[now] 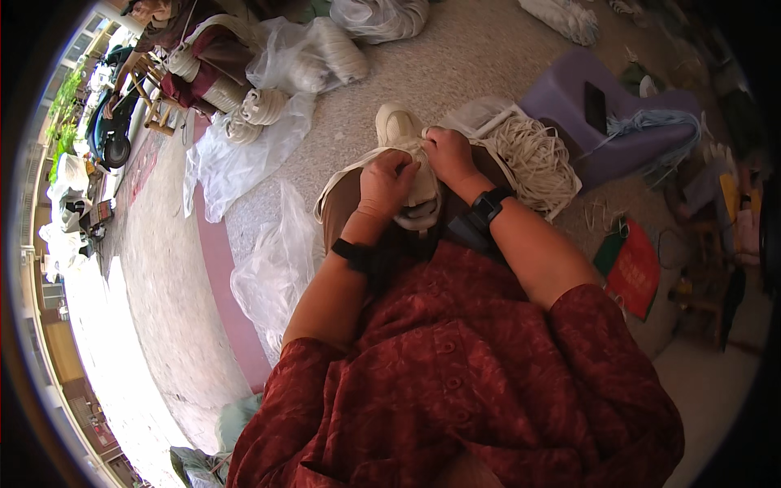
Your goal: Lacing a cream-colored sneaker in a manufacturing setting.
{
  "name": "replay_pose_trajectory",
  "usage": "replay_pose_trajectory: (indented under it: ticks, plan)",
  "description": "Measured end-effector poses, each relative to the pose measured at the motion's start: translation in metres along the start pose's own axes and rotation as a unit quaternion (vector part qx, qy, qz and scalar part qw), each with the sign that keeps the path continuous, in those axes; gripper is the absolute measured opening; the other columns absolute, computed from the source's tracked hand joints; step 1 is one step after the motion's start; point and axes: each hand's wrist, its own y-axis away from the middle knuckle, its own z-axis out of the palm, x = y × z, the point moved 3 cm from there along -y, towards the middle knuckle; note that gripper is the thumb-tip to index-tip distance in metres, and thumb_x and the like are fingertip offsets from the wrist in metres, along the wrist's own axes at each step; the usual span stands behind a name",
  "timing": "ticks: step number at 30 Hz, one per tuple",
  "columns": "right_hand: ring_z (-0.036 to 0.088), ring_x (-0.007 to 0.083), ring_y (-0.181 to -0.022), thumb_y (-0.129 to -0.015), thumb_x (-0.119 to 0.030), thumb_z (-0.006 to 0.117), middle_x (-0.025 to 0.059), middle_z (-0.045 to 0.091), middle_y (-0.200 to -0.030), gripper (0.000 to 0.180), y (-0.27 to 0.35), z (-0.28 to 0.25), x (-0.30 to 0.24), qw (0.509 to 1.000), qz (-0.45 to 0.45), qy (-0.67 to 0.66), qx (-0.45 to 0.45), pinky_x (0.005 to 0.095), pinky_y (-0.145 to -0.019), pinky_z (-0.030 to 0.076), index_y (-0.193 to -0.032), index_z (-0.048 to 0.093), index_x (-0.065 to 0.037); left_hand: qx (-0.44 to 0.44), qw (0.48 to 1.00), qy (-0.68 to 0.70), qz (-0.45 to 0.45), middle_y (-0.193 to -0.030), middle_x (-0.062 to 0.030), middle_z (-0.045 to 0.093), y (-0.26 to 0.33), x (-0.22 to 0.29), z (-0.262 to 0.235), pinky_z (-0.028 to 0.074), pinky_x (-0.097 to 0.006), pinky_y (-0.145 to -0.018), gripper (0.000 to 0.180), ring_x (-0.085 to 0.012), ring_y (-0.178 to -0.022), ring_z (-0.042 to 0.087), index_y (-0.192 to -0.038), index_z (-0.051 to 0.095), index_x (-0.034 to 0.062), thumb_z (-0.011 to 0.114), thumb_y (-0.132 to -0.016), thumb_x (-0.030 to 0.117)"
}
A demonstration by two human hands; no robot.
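Note:
A cream shoe-shaped piece (pixel 398 126) with a rounded toe points away from me, just beyond my hands. More cream material (pixel 421 191) lies between my thighs, partly covered by my hands. My left hand (pixel 389 184) is closed, its thumb and finger pinched together over this material. Slightly farther off and to the right, my right hand (pixel 449 154) is also closed, pinching the cream strip by the shoe-shaped piece. What sits between my left fingertips is too small to make out. A pale strip or edge (pixel 329 189) curves over my brown-clad lap.
A white-rimmed basket (pixel 567 189) heaped with cream strips stands at my right. Beyond it is a purple plastic stool (pixel 553 93) bearing a black phone (pixel 595 107) and blue strands (pixel 651 122). Clear plastic bags (pixel 277 264) and coiled cord rolls (pixel 262 106) lie leftward, near another person (pixel 215 53).

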Motion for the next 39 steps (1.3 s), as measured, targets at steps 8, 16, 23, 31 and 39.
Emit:
replay_pose_trajectory:
  ticks: [8,16,23,31,39]
  plan:
    - [0.060,0.0375,-0.078,-0.066,-0.009,0.057,0.0232,0.061,-0.076,0.011,-0.006,-0.005,-0.015,0.971,-0.098,0.101,-0.192,0.0431,-0.072,0.048,-0.070,0.063,0.001,0.042,0.955,-0.250,0.153,-0.074,-0.0096,0.057,-0.001,0.002,0.013,0.048,-0.040,-0.064,0.003,-0.0298,-0.075,0.057,-0.074,0.054,0.0088,0.053,-0.072,0.010]
    - [0.060,0.0386,-0.075,-0.068,-0.012,0.056,0.0242,0.060,-0.075,0.017,-0.005,-0.004,-0.008,0.980,-0.083,0.077,-0.163,0.0439,-0.071,0.048,-0.072,0.062,0.004,0.028,0.954,-0.268,0.134,-0.073,-0.0085,0.057,-0.012,-0.016,0.005,0.048,-0.040,-0.061,0.003,-0.0292,-0.073,0.056,-0.073,0.054,0.0085,0.053,-0.070,0.008]
    - [0.060,0.0383,-0.072,-0.071,-0.015,0.056,0.0232,0.059,-0.071,0.018,0.004,-0.007,-0.001,0.991,-0.045,0.049,-0.112,0.0449,-0.067,0.048,-0.075,0.056,0.003,0.024,0.984,-0.155,0.084,-0.074,-0.0104,0.061,-0.012,0.003,0.008,0.047,-0.039,-0.066,0.008,-0.0297,-0.073,0.058,-0.075,0.063,0.0071,0.061,-0.074,0.014]
    - [0.060,0.0382,-0.070,-0.072,-0.011,0.056,0.0225,0.059,-0.069,0.013,0.007,-0.007,-0.008,0.994,-0.061,0.050,-0.072,0.0450,-0.066,0.049,-0.073,0.055,0.002,0.014,0.979,-0.189,0.071,-0.074,-0.0105,0.061,-0.024,-0.003,0.014,0.048,-0.039,-0.066,0.009,-0.0296,-0.074,0.059,-0.075,0.064,0.0073,0.061,-0.075,0.016]
    - [0.059,0.0380,-0.073,-0.071,-0.010,0.057,0.0215,0.059,-0.071,0.011,0.006,-0.008,-0.003,0.997,-0.051,0.009,-0.049,0.0446,-0.068,0.048,-0.075,0.056,0.000,0.023,0.980,-0.187,0.071,-0.074,-0.0106,0.061,-0.023,-0.001,0.020,0.048,-0.039,-0.066,0.008,-0.0303,-0.074,0.059,-0.075,0.064,0.0076,0.061,-0.075,0.015]
